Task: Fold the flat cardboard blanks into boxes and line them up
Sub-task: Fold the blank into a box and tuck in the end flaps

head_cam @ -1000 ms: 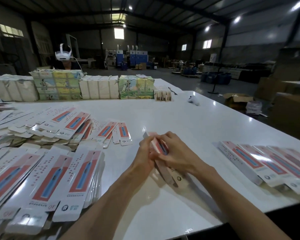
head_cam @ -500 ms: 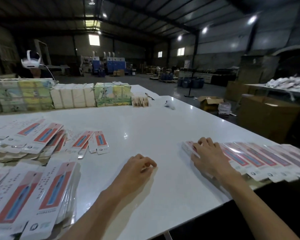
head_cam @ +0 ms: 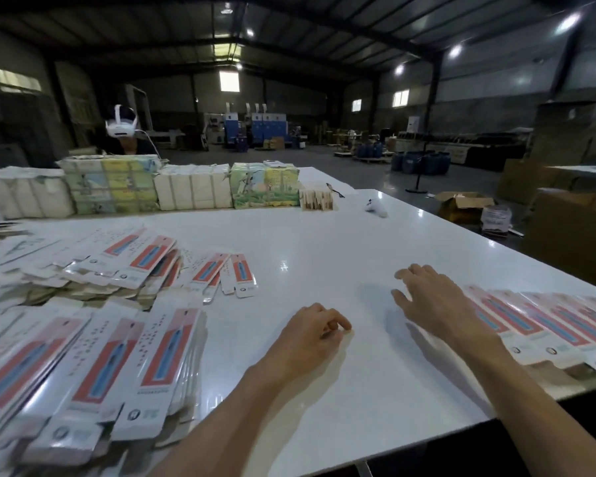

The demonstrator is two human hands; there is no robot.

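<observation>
Lying just beside the right hand, folded boxes form a row.

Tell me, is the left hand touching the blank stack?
Apart. The head view shows a strip of bare table between the left hand and the nearest blank stack.

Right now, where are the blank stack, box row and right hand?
blank stack (head_cam: 166,356): head view, top blank's panel
box row (head_cam: 527,321): head view, box top
right hand (head_cam: 430,297): head view, back
</observation>
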